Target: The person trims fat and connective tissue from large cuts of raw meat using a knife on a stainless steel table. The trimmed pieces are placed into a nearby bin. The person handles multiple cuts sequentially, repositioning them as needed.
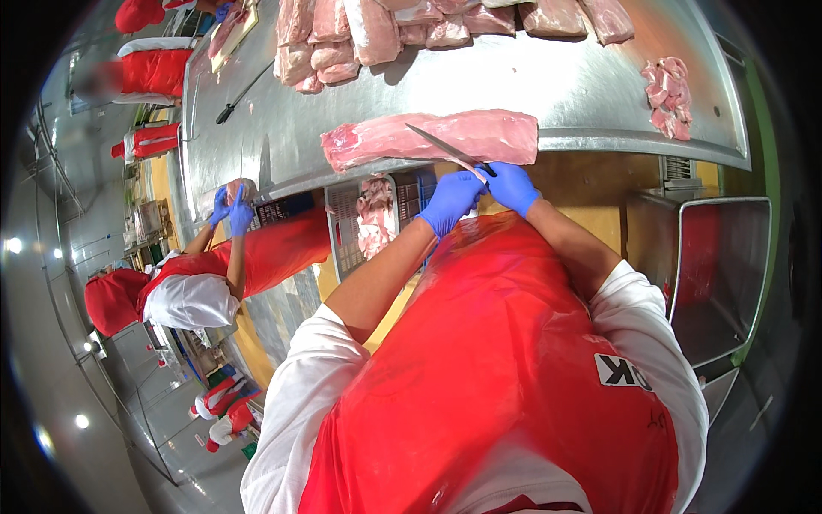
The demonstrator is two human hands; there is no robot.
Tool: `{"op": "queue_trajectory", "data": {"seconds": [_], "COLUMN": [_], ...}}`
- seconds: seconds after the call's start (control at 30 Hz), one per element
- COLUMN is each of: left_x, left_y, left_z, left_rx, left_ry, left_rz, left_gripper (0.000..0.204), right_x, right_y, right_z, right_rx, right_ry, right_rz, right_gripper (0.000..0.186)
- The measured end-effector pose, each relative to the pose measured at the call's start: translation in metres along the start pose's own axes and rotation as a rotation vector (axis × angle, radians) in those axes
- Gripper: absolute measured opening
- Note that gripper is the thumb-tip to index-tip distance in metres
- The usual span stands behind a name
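A steel tabletop point(591, 94) carries the meat, its long near edge running left to right just beyond the person's hands. Along its far edge sits a pile of thick pink meat pieces point(373, 32). On the person's side, below the near edge toward the right corner, stands an open metal bin point(719, 321).

The long loin point(372, 144) lies along the near edge, around its middle, with its long axis roughly parallel to that edge. It is just ahead of the hands and reaches mostly to their left, its blunt right end almost in line with the right hand. Below the same edge, left of the hands, is a grey crate point(345, 224) holding meat scraps point(375, 214); a smaller heap of trimmings point(668, 96) lies near the tabletop's right edge.

Both hands wear blue gloves and meet at the near edge. The right hand point(512, 188), nearer the loin, has its fingers wrapped around the handle of a knife point(438, 144). The left hand point(452, 201) is bent in beside that handle; whether its fingers grip it I cannot tell. The narrow blade slants across the loin's right half, its tip toward the far left; whether it touches the meat is unclear.
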State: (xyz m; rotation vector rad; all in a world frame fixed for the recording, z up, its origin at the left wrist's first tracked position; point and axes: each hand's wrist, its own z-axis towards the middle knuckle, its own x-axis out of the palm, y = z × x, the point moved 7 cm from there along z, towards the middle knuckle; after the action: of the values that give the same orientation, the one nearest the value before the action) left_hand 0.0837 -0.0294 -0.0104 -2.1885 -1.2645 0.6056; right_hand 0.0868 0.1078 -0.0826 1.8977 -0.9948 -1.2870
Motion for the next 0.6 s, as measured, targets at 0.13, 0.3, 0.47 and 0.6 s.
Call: {"op": "queue_trajectory", "data": {"seconds": [0.13, 0.3, 0.47, 0.6], "left_x": [-0.009, -0.013, -0.032, -0.062], "left_y": [-0.002, -0.016, -0.015, 0.001], "left_z": [-0.009, -0.023, -0.041, -0.045], "left_rx": [0.008, -0.002, 0.040, 0.024], "left_ry": [0.024, 0.041, 0.080, 0.085], "left_rz": [0.048, 0.073, 0.048, 0.086], "left_gripper": [0.022, 0.021, 0.021, 0.023], "right_x": [-0.001, 0.018, 0.043, 0.064], "right_y": [-0.006, -0.011, 0.016, 0.015], "right_z": [-0.010, -0.006, 0.023, 0.033], "right_rx": [-0.043, -0.067, -0.060, -0.041], "right_ry": [-0.042, -0.029, -0.022, -0.056], "right_rz": [-0.028, -0.042, -0.009, 0.145], "right_gripper": [0.038, 0.044, 0.043, 0.042]}}
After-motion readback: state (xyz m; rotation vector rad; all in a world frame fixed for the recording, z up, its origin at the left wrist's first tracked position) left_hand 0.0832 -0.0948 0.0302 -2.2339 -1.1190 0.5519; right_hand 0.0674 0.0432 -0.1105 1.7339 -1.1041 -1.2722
